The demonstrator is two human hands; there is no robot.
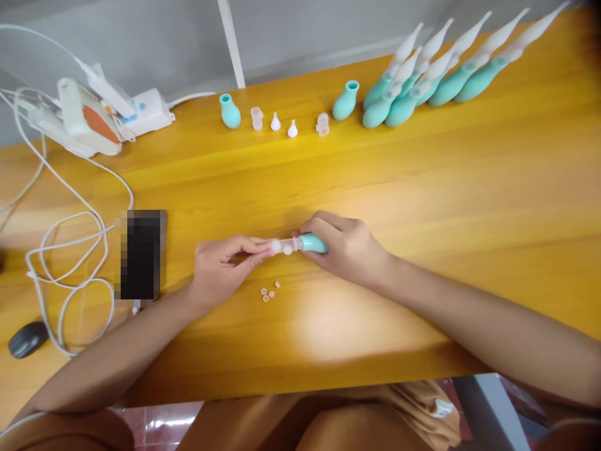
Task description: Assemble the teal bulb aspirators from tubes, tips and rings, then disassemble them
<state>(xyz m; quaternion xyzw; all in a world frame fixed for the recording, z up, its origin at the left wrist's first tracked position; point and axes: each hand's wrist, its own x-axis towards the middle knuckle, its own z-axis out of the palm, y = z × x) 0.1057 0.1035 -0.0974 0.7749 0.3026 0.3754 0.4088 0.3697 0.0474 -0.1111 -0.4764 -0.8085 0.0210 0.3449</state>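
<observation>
My right hand (345, 247) is closed around a teal rubber bulb (313, 243), held sideways above the middle of the table. A clear connector (288, 245) sits in the bulb's mouth and points left. At the connector's far end, my left hand (225, 260) pinches a whitish nozzle (275, 246) between thumb and fingers; most of that piece is hidden by the fingers. The whole looks like a bulb-type nasal aspirator. Just below the hands lie several small pinkish rings (271, 294).
Along the back stand two loose teal bulbs (230, 113), two clear connectors (322, 124) and two white cone tips (292, 129). Several assembled aspirators (464, 81) stand at back right. Leftward are a dark phone (143, 257), white cables (70, 250), power strips (150, 113) and a mouse (28, 340).
</observation>
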